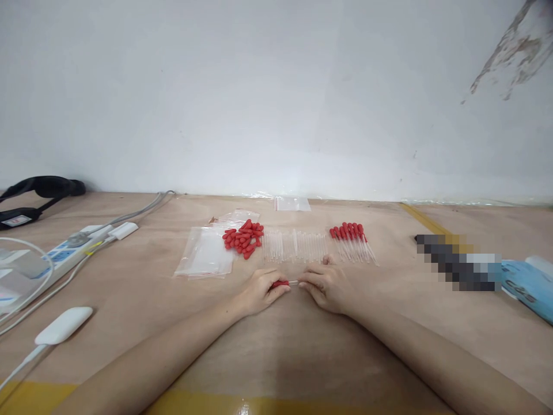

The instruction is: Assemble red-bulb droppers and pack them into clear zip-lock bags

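Note:
Between the fingers of my left hand (262,290) is a red rubber dropper bulb (280,283). My right hand (330,285) pinches a thin clear dropper tube (294,282), whose other end meets the bulb's mouth; how deep it sits inside I cannot tell. Just beyond my hands lies a row of loose clear tubes (296,246). A heap of red bulbs (244,237) is to the left of that row, partly over clear plastic bags (205,252). On the right, several droppers with red bulbs fitted (353,242) lie side by side.
A power strip (64,253) with plugs and cables lies at the left, near a white adapter (64,325) and a black strapped object (41,190). A blue packet (529,288) and a blurred dark object (453,262) are at the right. The wall (259,104) bounds the back.

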The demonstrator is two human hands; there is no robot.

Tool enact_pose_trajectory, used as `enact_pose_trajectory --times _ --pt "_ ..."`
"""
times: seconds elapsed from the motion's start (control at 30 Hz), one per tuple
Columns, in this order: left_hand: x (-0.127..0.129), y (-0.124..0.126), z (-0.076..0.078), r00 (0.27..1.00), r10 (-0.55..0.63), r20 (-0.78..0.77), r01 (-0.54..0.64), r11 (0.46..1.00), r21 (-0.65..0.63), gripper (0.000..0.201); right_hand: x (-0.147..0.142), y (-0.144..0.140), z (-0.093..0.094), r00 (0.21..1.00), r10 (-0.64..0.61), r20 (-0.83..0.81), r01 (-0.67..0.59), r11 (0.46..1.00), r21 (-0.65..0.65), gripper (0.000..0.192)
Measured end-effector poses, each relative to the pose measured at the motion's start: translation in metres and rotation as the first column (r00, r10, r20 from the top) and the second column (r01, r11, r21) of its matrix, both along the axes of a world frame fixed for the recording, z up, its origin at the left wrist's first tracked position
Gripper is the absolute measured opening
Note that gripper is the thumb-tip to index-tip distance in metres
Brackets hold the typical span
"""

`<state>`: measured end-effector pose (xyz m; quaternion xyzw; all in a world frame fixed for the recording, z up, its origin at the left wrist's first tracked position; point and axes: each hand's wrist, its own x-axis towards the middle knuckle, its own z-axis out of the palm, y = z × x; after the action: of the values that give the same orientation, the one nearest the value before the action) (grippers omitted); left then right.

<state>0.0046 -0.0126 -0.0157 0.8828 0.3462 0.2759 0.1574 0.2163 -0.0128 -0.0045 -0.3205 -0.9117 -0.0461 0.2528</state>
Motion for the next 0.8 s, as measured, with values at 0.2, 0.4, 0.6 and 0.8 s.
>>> enact_pose_trajectory --times 0.2,0.4,0.6,0.8 --pt "0.000 -0.002 0.001 0.999 -0.024 -0.040 0.025 0.999 0.041 0.016 -0.008 0.000 -0.006 1.000 -0.011 0.016 0.011 1.000 -0.004 0.026" --pt "0.000 -0.001 0.000 0.998 -0.027 -0.057 0.030 0.998 0.054 0.017 -0.015 0.002 -0.012 0.999 -0.034 0.030 0.036 0.997 -0.063 0.030" --pt "-0.003 0.004 0.007 0.999 -0.003 -0.054 0.009 0.992 0.126 0.019 -0.015 0.000 0.003 1.000 0.006 -0.013 -0.010 0.958 -0.287 0.026" --pt "-0.033 0.024 0.025 0.911 0.405 -0.078 -0.359 0.872 0.333 0.024 0.021 0.027 0.031 0.946 -0.310 -0.098 0.224 0.838 -0.497 0.023"
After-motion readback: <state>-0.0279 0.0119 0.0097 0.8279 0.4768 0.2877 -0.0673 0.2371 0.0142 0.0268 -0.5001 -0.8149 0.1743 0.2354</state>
